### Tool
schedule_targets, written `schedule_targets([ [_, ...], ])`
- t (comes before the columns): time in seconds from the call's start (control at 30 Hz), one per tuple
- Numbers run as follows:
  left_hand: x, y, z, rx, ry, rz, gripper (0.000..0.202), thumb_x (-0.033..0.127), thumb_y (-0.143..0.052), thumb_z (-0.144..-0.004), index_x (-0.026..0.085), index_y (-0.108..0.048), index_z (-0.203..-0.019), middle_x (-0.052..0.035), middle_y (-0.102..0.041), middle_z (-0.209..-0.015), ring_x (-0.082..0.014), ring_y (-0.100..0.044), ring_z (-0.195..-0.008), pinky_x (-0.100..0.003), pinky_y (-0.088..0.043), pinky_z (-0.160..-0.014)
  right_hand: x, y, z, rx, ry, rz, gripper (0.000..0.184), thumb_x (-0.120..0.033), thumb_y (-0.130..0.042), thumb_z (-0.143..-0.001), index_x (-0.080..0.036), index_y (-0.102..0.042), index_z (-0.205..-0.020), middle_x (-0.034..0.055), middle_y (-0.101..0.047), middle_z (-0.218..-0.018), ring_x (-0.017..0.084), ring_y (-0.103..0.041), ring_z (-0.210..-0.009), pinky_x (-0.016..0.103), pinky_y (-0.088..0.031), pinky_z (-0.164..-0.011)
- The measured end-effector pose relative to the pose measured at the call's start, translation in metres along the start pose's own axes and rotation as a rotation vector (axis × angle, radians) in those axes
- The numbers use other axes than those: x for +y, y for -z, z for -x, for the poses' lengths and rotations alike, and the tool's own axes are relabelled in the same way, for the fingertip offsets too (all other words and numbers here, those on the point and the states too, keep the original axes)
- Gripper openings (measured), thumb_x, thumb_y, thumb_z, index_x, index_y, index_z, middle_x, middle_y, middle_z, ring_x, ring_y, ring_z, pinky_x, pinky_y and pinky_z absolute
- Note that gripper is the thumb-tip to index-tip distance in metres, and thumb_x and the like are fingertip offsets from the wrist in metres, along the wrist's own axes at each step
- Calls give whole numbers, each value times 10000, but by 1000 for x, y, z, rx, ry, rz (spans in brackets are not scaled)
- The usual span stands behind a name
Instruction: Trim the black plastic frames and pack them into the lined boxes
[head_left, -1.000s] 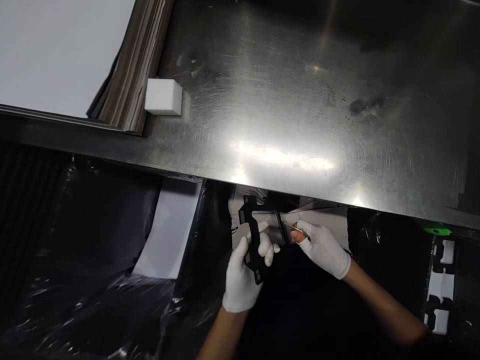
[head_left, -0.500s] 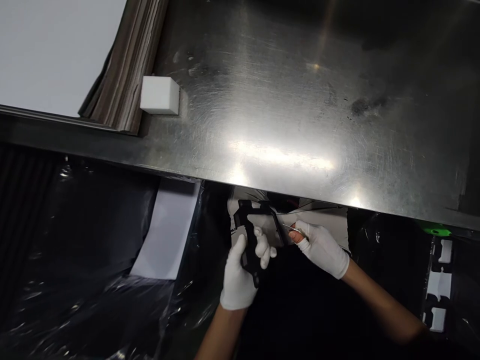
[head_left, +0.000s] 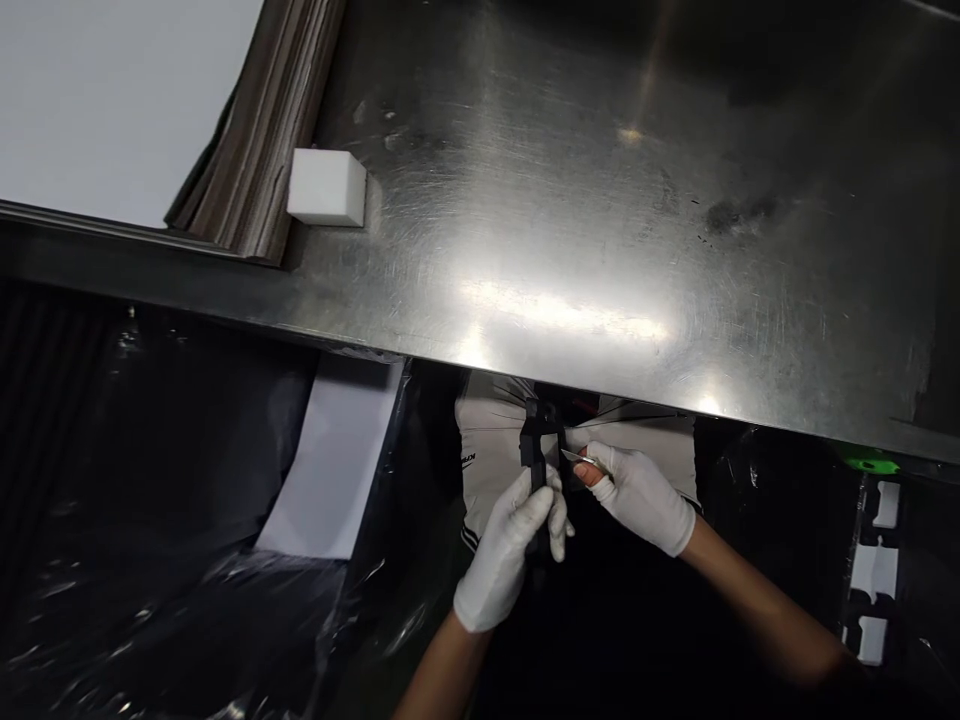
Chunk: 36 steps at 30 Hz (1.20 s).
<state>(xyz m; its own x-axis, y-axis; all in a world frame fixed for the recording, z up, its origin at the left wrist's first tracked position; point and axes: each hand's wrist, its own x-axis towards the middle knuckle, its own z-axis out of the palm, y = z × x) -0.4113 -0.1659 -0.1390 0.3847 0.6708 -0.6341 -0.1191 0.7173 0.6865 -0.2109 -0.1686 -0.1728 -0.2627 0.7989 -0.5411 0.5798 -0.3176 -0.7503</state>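
My left hand [head_left: 510,535], in a white glove, is closed around a black frame-shaped part [head_left: 534,445] just below the table edge. The part is seen nearly edge-on, and its lower end is lost against dark clothing. To its right, my right hand [head_left: 637,490] wears a white glove with the thumb bare. It is closed on a small knife blade [head_left: 579,457], whose tip points left, close to the part's right side. Whether the tip touches the part I cannot tell. The blade's handle is hidden in the fingers.
A scratched metal table [head_left: 570,200] spans the top. On it stand a white block [head_left: 328,187] and a stack of sheets [head_left: 262,140]. Black plastic film [head_left: 172,480] hangs at the left with a white sheet [head_left: 330,455]. A green item [head_left: 870,465] is by the right edge.
My left hand has shifted right and turned the black part from a face view to nearly edge-on, closer to the blade. My right hand has hardly moved.
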Motion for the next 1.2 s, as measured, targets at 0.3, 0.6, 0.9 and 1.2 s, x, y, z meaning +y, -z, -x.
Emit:
schedule_targets([
  [0.3,-11,-2,-2,-10,15,-62,463,655,-662,-969,204,-570,-1016,65,-584,-631,-133,-572,-520,-376,-555,-767,0,-4,-1,5,21,11,387,-518,-417,-1120,-250,-530,-864,-4,-646,-755,160,-603,-664,259,-446,-653],
  [0.6,-24,-4,-1,61,7,-93,510,676,-740,-902,199,-581,-992,48,-603,-680,-127,-581,-533,-298,-488,-617,-2,-3,-1,5,26,13,382,-502,-411,-1120,-250,-526,-856,-9,-640,-740,159,-595,-667,261,-424,-656],
  [0.9,-22,-7,1,77,14,-113,508,672,-755,-887,200,-597,-988,36,-596,-725,-128,-579,-555,-292,-502,-600,-2,-3,-1,-8,24,10,357,-482,-415,-1122,-246,-519,-876,-2,-663,-772,160,-611,-689,257,-441,-685],
  [1.2,-25,-4,-2,70,3,-129,531,700,-733,-888,197,-597,-994,34,-593,-715,-131,-576,-551,-291,-500,-598,0,-6,-1,-7,29,15,339,-465,-422,-1125,-248,-534,-889,3,-675,-770,168,-626,-684,257,-448,-681],
])
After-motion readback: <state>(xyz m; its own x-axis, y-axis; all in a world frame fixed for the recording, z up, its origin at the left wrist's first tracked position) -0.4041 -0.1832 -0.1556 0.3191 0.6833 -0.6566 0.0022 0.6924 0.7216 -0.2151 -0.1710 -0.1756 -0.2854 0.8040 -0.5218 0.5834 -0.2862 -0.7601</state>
